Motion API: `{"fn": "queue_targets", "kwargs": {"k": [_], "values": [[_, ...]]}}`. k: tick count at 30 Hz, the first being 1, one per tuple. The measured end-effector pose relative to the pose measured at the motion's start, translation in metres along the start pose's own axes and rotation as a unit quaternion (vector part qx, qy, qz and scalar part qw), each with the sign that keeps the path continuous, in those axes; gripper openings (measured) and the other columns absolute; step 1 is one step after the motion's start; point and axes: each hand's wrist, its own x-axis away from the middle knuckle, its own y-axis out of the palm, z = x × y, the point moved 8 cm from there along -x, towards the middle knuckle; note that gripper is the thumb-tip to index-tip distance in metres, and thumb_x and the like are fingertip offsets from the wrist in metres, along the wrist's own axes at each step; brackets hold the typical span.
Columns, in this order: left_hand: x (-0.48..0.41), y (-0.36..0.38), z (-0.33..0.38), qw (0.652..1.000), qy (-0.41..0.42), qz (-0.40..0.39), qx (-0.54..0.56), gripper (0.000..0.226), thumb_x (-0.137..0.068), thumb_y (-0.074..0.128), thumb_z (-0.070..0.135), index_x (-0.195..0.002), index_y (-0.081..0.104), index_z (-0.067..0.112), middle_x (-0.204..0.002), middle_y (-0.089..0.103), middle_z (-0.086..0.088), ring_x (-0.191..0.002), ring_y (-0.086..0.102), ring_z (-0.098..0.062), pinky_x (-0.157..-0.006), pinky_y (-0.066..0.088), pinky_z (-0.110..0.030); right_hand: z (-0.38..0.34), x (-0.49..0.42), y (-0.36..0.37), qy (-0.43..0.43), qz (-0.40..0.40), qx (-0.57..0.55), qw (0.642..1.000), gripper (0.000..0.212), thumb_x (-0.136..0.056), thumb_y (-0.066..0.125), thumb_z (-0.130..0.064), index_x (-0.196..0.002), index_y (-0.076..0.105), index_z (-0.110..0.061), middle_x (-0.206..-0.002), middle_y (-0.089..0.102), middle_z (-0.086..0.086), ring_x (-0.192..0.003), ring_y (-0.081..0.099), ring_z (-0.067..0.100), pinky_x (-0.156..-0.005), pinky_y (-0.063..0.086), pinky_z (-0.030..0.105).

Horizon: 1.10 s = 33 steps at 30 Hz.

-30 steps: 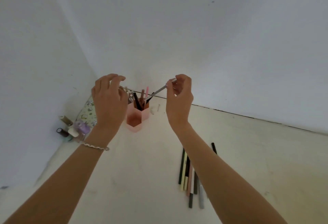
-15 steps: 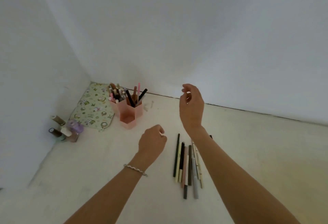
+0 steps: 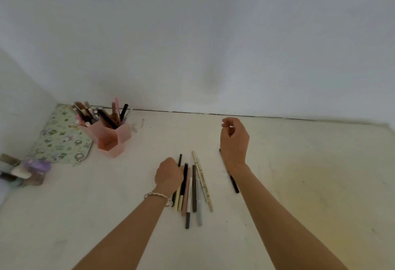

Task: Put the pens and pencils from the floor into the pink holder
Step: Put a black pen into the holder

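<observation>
Resting on the left edge of the loose bundle of pens and pencils (image 3: 193,190) on the pale floor (image 3: 106,205), the left hand (image 3: 168,175) was curled over a thin black pen (image 3: 180,160) (whether it actually gripped it could not be told). The right hand (image 3: 234,140) hovered right of that bundle, fingers loosely bent and holding nothing. The pink hexagonal plastic holder (image 3: 111,136), already crowded with pens, stood well left of and beyond the bundle.
</observation>
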Motion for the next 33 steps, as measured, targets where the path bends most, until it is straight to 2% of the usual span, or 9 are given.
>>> {"fn": "queue_targets", "kwargs": {"k": [3,8,12,15,19,23,26,30,33], "values": [[0.001,-0.001,0.005,1.0,-0.004,-0.002,0.024,0.027,-0.096,0.059,0.027,-0.1,0.069,0.002,-0.099,0.071,-0.016,-0.09,0.068,-0.029,-0.066,0.045,-0.03,0.01,-0.004,-0.01,0.014,0.005,-0.003,1.0,0.027,-0.089,0.049,0.0,-0.097,0.064,-0.021,-0.088,0.064,-0.012,-0.064,0.053,0.003,-0.061,0.043,0.017],[0.005,-0.054,0.022,0.987,0.032,0.136,0.085,0.02,-0.097,0.058,0.028,-0.104,0.062,0.01,-0.101,0.066,-0.006,-0.085,0.057,-0.022,-0.073,0.039,-0.03,0.046,-0.015,-0.02,0.099,-0.052,0.074,0.991,0.021,-0.091,0.05,-0.007,-0.105,0.064,-0.014,-0.091,0.066,-0.007,-0.069,0.056,0.009,-0.067,0.044,0.025],[0.009,-0.077,0.047,0.968,0.097,0.175,0.154,0.019,-0.097,0.058,0.026,-0.108,0.06,0.01,-0.098,0.065,-0.003,-0.081,0.056,-0.017,-0.069,0.04,-0.026,0.084,0.008,-0.002,0.145,-0.242,0.268,0.921,0.032,-0.095,0.052,-0.018,-0.125,0.052,-0.008,-0.119,0.06,0.011,-0.106,0.058,0.027,-0.085,0.047,0.031],[0.014,-0.091,0.054,0.951,0.134,0.185,0.211,0.027,-0.097,0.059,0.019,-0.123,0.055,0.013,-0.09,0.065,0.001,-0.072,0.057,-0.007,-0.063,0.045,-0.022,0.085,0.03,0.013,0.078,-0.293,0.354,0.885,0.039,-0.096,0.044,-0.006,-0.135,0.04,-0.01,-0.12,0.052,0.015,-0.103,0.056,0.032,-0.082,0.05,0.038],[0.016,-0.147,0.039,0.914,0.18,0.274,0.24,0.063,-0.095,0.06,0.013,-0.15,0.033,0.023,-0.079,0.056,0.015,-0.07,0.056,0.002,-0.07,0.043,-0.013,0.055,0.023,0.025,0.059,-0.253,0.25,0.933,0.056,-0.093,0.042,0.002,-0.145,0.033,-0.017,-0.116,0.052,0.015,-0.089,0.058,0.028,-0.072,0.05,0.035],[0.013,-0.229,0.003,0.866,0.171,0.398,0.252,0.046,-0.095,0.058,0.017,-0.138,0.043,0.026,-0.094,0.06,0.006,-0.074,0.063,-0.012,-0.072,0.052,-0.028,-0.007,0.003,0.037,-0.01,-0.174,0.127,0.977,0.052,-0.094,0.048,-0.002,-0.141,0.038,-0.022,-0.105,0.054,0.006,-0.075,0.053,0.013,-0.068,0.042,0.025],[0.013,-0.267,-0.016,0.84,0.171,0.473,0.206,0.042,-0.095,0.056,0.018,-0.134,0.043,0.029,-0.113,0.06,-0.002,-0.075,0.061,-0.012,-0.072,0.05,-0.025,-0.046,0.001,0.051,-0.036,-0.15,0.028,0.988,0.05,-0.093,0.051,-0.005,-0.137,0.04,-0.027,-0.098,0.055,-0.002,-0.076,0.055,0.007,-0.068,0.048,0.025],[-0.003,-0.271,-0.022,0.86,0.167,0.471,0.105,0.038,-0.095,0.056,0.019,-0.13,0.044,0.028,-0.116,0.06,-0.002,-0.079,0.062,-0.017,-0.071,0.049,-0.034,-0.08,0.008,0.073,-0.066,-0.156,-0.049,0.984,0.05,-0.092,0.055,-0.006,-0.132,0.041,-0.033,-0.094,0.056,-0.004,-0.078,0.058,0.007,-0.068,0.051,0.018],[-0.019,-0.258,-0.021,0.873,0.179,0.451,-0.051,0.025,-0.093,0.06,0.019,-0.118,0.06,0.015,-0.115,0.063,-0.009,-0.105,0.06,-0.03,-0.088,0.043,-0.044,-0.096,0.017,0.088,-0.08,-0.159,-0.085,0.98,0.049,-0.091,0.059,-0.005,-0.127,0.042,-0.033,-0.096,0.056,-0.012,-0.08,0.058,0.0,-0.065,0.048,0.009]]}}
